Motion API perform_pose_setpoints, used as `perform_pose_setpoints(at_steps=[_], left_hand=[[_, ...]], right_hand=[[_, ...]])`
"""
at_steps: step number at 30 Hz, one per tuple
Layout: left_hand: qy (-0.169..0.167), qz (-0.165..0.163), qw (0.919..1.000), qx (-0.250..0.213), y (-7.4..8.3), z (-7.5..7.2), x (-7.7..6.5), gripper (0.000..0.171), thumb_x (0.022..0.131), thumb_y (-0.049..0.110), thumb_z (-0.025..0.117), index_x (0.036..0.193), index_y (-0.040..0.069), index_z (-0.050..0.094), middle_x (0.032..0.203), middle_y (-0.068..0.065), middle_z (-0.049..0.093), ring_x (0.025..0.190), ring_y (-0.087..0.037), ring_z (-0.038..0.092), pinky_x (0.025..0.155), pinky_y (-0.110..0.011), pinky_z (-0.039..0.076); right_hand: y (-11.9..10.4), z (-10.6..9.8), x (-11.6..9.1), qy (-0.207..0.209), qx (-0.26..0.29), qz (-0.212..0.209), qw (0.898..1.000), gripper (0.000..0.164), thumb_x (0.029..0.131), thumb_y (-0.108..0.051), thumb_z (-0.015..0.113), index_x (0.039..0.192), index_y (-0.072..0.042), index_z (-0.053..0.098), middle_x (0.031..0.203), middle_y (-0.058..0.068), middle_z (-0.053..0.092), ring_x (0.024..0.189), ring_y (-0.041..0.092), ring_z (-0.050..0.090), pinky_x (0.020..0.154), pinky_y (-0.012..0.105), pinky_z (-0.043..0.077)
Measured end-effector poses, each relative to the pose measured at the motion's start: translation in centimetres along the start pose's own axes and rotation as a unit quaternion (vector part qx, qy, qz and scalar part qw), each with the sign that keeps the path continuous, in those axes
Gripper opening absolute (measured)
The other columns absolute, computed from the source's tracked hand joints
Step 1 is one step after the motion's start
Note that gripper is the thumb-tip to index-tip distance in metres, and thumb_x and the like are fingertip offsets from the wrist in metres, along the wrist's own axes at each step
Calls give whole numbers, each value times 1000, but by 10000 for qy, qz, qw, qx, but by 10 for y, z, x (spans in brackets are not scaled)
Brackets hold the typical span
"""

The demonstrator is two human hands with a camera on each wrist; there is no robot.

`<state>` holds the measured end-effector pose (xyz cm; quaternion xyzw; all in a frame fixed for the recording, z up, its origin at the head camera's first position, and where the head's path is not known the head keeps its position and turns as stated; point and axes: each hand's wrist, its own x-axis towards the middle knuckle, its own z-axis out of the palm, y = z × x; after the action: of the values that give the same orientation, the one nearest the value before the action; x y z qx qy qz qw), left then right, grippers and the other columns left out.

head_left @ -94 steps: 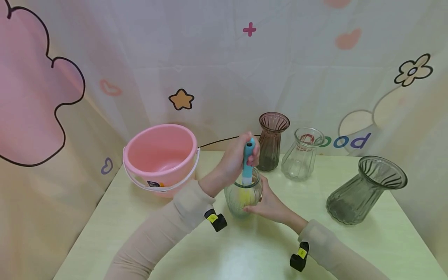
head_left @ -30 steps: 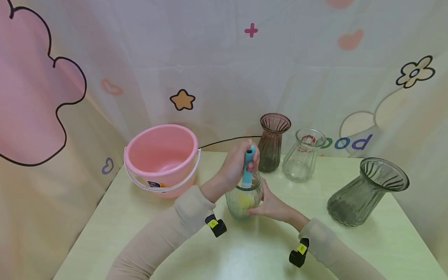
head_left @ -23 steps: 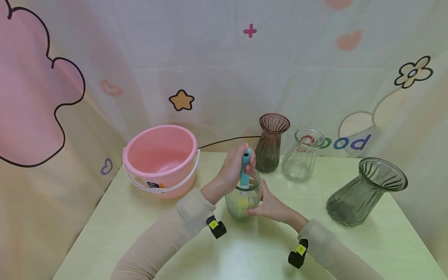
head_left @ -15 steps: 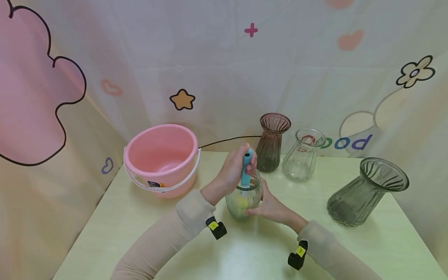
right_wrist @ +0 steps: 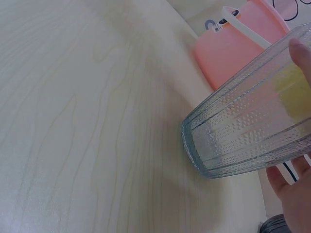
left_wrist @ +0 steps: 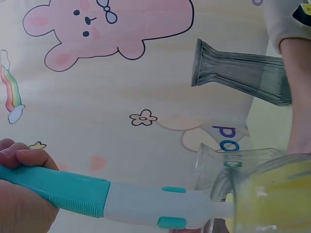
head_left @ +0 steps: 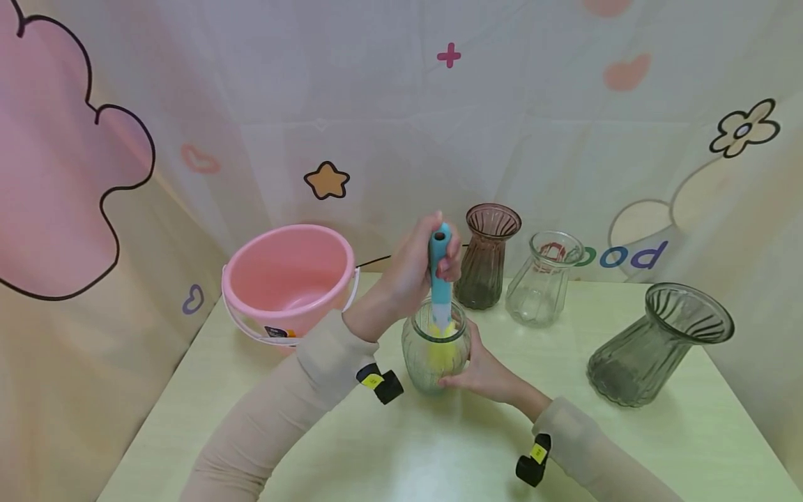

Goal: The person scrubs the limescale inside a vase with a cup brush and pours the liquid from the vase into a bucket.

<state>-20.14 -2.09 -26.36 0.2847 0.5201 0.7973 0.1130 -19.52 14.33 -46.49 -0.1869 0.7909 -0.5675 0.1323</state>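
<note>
My left hand (head_left: 419, 261) grips the teal handle of a bottle brush (head_left: 441, 279), which points down into a clear ribbed glass vase (head_left: 417, 355). The brush's white neck passes the rim, and its yellow head shows through the glass in the upper part of the vase. Fingers and thumb of my right hand (head_left: 486, 369) hold the vase from its right side. In the right wrist view the vase (right_wrist: 243, 111) has a dotted, ribbed wall; whether its base touches the table cannot be told. The left wrist view shows the brush handle (left_wrist: 73, 191) in the fist.
A pink bucket (head_left: 314, 317) with a white handle stands at the left, partly behind the left forearm. Behind the hands are a purplish vase (head_left: 482, 268) and a clear vase (head_left: 536, 293). A grey-green vase (head_left: 640, 355) stands at the right. A printed curtain (head_left: 389, 104) hangs behind the table (head_left: 401, 460).
Over the last half second my left hand has risen with the brush, bringing the yellow head up towards the vase's mouth. My right hand and the vase have hardly moved.
</note>
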Motion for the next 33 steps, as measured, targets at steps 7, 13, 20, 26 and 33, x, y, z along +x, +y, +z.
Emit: perform_pose_setpoints(at_steps=[7,13,20,26,33], left_hand=[[17,-13,10000,-25,-2,1,0,44,98,26,23,61,11,41,52,2,32,47,-13,29,51,-25,27],[91,-234,9997,-43,-22,-1,-4,42,97,26,26,61,10,40,52,2,33,47,-11,28,51,-24,26],[296,-508,9969,530,-51,-10,-12,43,98,29,25,64,7,41,53,2,36,49,-13,33,51,-27,31],[419,-491,9962,578,-65,-20,-17,43,99,28,25,66,7,42,55,2,36,51,-12,35,52,-26,31],[408,-332,9981,322,-66,-26,-18,39,96,28,28,65,7,40,55,2,35,50,-11,32,51,-24,29]], right_hand=[[1,1,0,124,-143,5,9998,112,67,-21,82,142,-19,-1,134,12,41,120,27,42,102,46,28],[0,2,-1,149,-233,18,9996,114,65,-24,83,142,-20,-1,135,11,38,122,26,40,103,45,28],[2,2,-1,57,-165,-125,9998,114,67,-23,82,142,-21,-3,137,11,34,125,28,37,103,48,27],[3,3,-1,166,-252,-275,9992,112,67,-20,82,142,-18,-2,139,15,32,127,31,34,105,51,24],[4,-1,-3,-117,-301,-374,9988,110,76,-21,76,144,-23,-11,146,16,21,132,32,28,104,53,25]])
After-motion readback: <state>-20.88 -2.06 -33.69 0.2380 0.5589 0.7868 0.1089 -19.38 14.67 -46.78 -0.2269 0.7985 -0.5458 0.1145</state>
